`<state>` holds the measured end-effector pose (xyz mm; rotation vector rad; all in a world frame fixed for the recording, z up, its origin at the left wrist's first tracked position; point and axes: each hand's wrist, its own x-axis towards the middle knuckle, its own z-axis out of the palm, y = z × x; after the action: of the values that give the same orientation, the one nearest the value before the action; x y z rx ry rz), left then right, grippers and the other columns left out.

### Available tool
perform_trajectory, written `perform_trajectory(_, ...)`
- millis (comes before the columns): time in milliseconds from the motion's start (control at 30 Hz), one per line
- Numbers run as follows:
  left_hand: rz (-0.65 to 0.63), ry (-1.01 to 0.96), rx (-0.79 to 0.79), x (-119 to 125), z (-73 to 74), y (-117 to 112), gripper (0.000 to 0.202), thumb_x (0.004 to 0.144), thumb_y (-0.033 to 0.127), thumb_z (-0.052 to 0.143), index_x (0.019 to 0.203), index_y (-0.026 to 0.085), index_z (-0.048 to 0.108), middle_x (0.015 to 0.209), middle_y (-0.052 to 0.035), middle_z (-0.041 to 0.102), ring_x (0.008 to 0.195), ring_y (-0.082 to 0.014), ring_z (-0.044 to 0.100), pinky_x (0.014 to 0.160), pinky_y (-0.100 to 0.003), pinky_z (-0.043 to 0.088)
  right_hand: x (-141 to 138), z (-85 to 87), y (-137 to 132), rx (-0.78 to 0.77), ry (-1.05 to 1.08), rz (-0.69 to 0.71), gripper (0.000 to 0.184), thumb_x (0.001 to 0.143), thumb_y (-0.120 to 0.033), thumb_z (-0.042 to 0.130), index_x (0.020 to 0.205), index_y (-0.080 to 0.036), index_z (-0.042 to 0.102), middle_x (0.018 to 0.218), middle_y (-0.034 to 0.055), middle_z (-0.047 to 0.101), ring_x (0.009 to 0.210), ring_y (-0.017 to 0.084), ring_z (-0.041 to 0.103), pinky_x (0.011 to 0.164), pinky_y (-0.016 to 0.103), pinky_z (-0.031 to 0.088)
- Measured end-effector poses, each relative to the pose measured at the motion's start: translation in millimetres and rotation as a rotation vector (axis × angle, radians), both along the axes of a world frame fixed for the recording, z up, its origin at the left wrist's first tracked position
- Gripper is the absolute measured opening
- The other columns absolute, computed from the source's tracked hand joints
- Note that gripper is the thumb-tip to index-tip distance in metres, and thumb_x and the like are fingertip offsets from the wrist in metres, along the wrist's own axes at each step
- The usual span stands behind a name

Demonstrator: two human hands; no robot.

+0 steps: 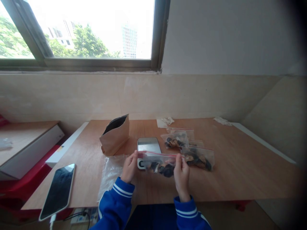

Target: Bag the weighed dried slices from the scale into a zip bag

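Note:
Between my two hands a clear zip-lock bag (pixel 160 166) with a red seal strip is stretched level, dark dried pieces like mushrooms inside it. My left hand (pixel 129 167) pinches the left end of the strip, and my right hand (pixel 181 172) pinches the right end. Partly covered behind the bag lies a flat scale-like device (pixel 149 144) with a shiny top. To the right, filled zip-lock bags (pixel 177 140) (pixel 199 159) lie on the table. Flat clear plastic bags (pixel 110 171) are beside my left forearm.
An open brown paper pouch (pixel 116 137) stands at the back left. A phone (pixel 59 188) with a white cable lies at the table's left edge. Crumpled paper (pixel 167 121) rests near the wall. Left of the wooden table (pixel 240 172) is a second table (pixel 26 140) with a red stool.

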<state>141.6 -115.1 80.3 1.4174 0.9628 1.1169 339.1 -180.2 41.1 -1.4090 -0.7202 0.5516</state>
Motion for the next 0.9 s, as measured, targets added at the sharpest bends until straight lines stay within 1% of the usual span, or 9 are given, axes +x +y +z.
perform_trajectory(33, 0.116, 0.009, 0.051, -10, -0.7, 3, 0.049, 0.087, 0.055, 0.042, 0.098, 0.016, 0.069, 0.099, -0.01, 0.07, 0.096, -0.0254, 0.063, 0.089, -0.037, 0.046, 10, -1.3, 0, -0.001, -0.014, -0.079, 0.056, 0.086, -0.065, 0.038, 0.075, -0.017, 0.066, 0.071, 0.0137, 0.072, 0.067, 0.026, 0.068, 0.066, 0.035, 0.053)
perform_trajectory(133, 0.595, 0.105, 0.241, -50, -2.1, 15, 0.041, 0.087, 0.05, 0.046, 0.107, 0.018, 0.06, 0.112, -0.0098, 0.062, 0.107, -0.0251, 0.056, 0.095, -0.04, 0.041, 50, -5.2, 5, -0.066, -0.133, -0.275, 0.06, 0.086, -0.066, 0.034, 0.075, -0.015, 0.064, 0.074, 0.0168, 0.071, 0.072, 0.028, 0.066, 0.07, 0.037, 0.05)
perform_trajectory(200, 0.787, 0.221, 0.33, -74, -0.8, 22, 0.048, 0.08, 0.048, 0.057, 0.118, 0.019, 0.052, 0.12, -0.0105, 0.055, 0.114, -0.0271, 0.05, 0.095, -0.044, 0.04, 79, -4.3, 17, -0.129, -0.255, -0.378, 0.064, 0.086, -0.067, 0.029, 0.081, -0.014, 0.064, 0.08, 0.0185, 0.07, 0.079, 0.03, 0.066, 0.073, 0.039, 0.049)
perform_trajectory(333, 0.932, 0.352, 0.439, -102, 3.9, 30, 0.067, 0.067, 0.045, 0.07, 0.124, 0.02, 0.045, 0.112, -0.0078, 0.05, 0.098, -0.0232, 0.052, 0.091, -0.046, 0.041, 116, 8.9, 49, -0.305, -0.394, -0.337, 0.064, 0.09, -0.058, 0.02, 0.099, -0.009, 0.06, 0.09, 0.0223, 0.068, 0.087, 0.033, 0.064, 0.073, 0.041, 0.047)
perform_trajectory(433, 1.008, 0.374, 0.518, -113, 0.1, 40, 0.094, 0.054, 0.043, 0.08, 0.132, 0.018, 0.035, 0.126, -0.0115, 0.038, 0.106, -0.0253, 0.049, 0.095, -0.049, 0.039, 112, 17.5, 60, -0.373, -0.569, -0.396, 0.065, 0.089, -0.056, 0.028, 0.117, -0.003, 0.052, 0.106, 0.029, 0.061, 0.1, 0.037, 0.059, 0.079, 0.047, 0.045)
perform_trajectory(533, 0.901, 0.42, 0.401, -125, -11.8, 62, 0.111, 0.048, 0.043, 0.083, 0.138, 0.021, 0.022, 0.141, -0.0148, 0.026, 0.127, -0.0313, 0.036, 0.107, -0.055, 0.026, 88, 12.0, 54, -0.358, -0.808, -0.521, 0.067, 0.087, -0.051, 0.037, 0.134, -0.003, 0.038, 0.132, 0.0318, 0.042, 0.121, 0.041, 0.042, 0.092, 0.055, 0.037)
perform_trajectory(633, 0.669, 0.284, 0.181, -133, -25.5, 89, 0.116, 0.044, 0.042, 0.086, 0.138, 0.02, 0.021, 0.148, -0.0196, 0.02, 0.133, -0.0332, 0.031, 0.106, -0.051, 0.033, 61, -7.2, 42, -0.353, -0.976, -0.424, 0.06, 0.088, -0.042, 0.04, 0.138, -0.009, 0.037, 0.143, 0.0258, 0.03, 0.129, 0.041, 0.033, 0.098, 0.058, 0.032)
perform_trajectory(767, 0.382, 0.19, 0.039, -135, -40.3, 108, 0.081, 0.049, 0.044, 0.083, 0.116, 0.016, 0.047, 0.121, -0.0156, 0.058, 0.115, -0.03, 0.055, 0.097, -0.047, 0.044, 47, -32.8, 41, -0.455, -1.063, -0.294, 0.055, 0.088, -0.037, 0.043, 0.135, -0.01, 0.043, 0.146, 0.0239, 0.029, 0.134, 0.041, 0.027, 0.103, 0.06, 0.024)
perform_trajectory(900, 0.344, 0.243, 0.026, -136, -50.8, 105, 0.069, 0.048, 0.049, 0.081, 0.102, 0.013, 0.058, 0.101, -0.0121, 0.069, 0.102, -0.0314, 0.062, 0.091, -0.045, 0.048, 48, -33.7, 48, -0.498, -1.022, -0.234, 0.054, 0.089, -0.035, 0.046, 0.135, -0.007, 0.045, 0.145, 0.0272, 0.032, 0.135, 0.043, 0.024, 0.104, 0.065, 0.014)
